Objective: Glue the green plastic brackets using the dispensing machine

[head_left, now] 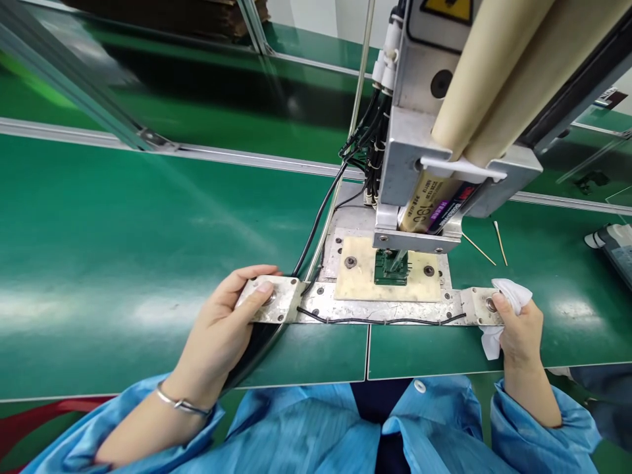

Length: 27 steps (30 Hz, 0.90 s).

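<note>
My left hand (231, 317) grips the left metal button box (284, 299), thumb on its round button and fingers along the back edge. On the other side, my right hand (521, 329) holds a crumpled white cloth (513, 294), its thumb on the button of the right metal button box (476, 305). Between both boxes runs a flat metal bar (385, 312). Behind it, a cream fixture plate (358, 283) carries a small green circuit board (382, 271). A dispensing machine (412, 158) stands over the board with a twin-barrel adhesive cartridge (429, 203), its clear nozzle tip at the board.
Two cotton swabs (500, 243) lie on the green bench (148, 263) right of the machine. Black cables (323, 217) run down its left side. A metal frame rail (217, 155) crosses behind. A dark device (615, 253) sits at the far right.
</note>
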Each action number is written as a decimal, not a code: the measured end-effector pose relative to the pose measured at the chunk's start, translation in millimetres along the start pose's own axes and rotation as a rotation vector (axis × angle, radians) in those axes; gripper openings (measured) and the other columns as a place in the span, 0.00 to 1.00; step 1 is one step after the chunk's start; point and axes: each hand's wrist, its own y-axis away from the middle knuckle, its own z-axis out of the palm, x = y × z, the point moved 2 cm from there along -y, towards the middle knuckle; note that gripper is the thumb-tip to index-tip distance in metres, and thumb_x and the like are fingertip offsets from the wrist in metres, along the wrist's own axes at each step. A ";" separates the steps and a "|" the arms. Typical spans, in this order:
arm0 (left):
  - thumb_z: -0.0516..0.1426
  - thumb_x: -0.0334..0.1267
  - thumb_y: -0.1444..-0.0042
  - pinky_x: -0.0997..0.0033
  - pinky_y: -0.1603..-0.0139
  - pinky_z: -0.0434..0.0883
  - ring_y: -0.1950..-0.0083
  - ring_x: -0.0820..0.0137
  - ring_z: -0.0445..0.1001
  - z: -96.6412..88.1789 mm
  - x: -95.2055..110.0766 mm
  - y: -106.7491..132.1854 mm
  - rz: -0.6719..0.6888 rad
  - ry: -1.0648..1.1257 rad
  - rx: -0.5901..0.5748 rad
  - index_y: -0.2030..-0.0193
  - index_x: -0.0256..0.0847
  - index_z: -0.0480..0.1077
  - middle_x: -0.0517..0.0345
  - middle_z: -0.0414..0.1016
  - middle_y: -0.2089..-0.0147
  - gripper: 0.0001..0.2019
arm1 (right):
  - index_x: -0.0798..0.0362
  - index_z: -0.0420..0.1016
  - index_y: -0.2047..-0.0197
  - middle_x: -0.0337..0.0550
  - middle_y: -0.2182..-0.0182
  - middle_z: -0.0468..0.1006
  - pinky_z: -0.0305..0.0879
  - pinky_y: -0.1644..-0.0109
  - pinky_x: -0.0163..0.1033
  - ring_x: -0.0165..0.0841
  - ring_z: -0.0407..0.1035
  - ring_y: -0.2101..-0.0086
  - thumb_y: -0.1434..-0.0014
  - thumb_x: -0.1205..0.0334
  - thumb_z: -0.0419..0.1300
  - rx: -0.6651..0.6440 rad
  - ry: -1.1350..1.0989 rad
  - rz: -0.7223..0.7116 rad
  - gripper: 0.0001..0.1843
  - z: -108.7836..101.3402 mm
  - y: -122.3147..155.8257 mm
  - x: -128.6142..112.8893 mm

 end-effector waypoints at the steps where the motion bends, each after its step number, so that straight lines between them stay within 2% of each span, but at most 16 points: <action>1: 0.68 0.54 0.59 0.84 0.66 0.70 0.64 0.74 0.70 0.0 0.0 0.0 -0.002 -0.003 0.005 0.55 0.45 0.73 0.59 0.74 0.58 0.25 | 0.55 0.78 0.55 0.49 0.64 0.80 0.71 0.60 0.45 0.42 0.74 0.65 0.54 0.44 0.69 -0.003 0.006 -0.012 0.28 0.2 0.1 -0.9; 11: 0.68 0.53 0.58 0.85 0.68 0.69 0.66 0.75 0.69 0.2 0.2 0.7 0.011 -0.015 0.008 0.56 0.45 0.73 0.60 0.74 0.60 0.24 | 0.54 0.79 0.56 0.47 0.66 0.80 0.69 0.61 0.44 0.41 0.74 0.66 0.55 0.46 0.71 0.007 -0.008 0.015 0.27 -0.9 0.5 0.2; 20: 0.68 0.53 0.58 0.85 0.68 0.69 0.66 0.76 0.69 1.9 2.6 1.0 0.019 -0.009 0.006 0.57 0.45 0.73 0.60 0.74 0.60 0.23 | 0.55 0.78 0.55 0.48 0.65 0.80 0.71 0.61 0.45 0.42 0.75 0.66 0.54 0.44 0.69 -0.014 0.029 -0.034 0.29 1.5 2.4 -8.7; 27: 0.68 0.50 0.56 0.84 0.68 0.69 0.66 0.75 0.69 1.1 2.7 2.7 0.008 0.000 -0.007 0.56 0.45 0.72 0.60 0.73 0.59 0.22 | 0.54 0.78 0.57 0.48 0.65 0.80 0.70 0.60 0.46 0.42 0.74 0.65 0.55 0.44 0.70 -0.009 0.003 0.021 0.27 1.3 2.4 -5.9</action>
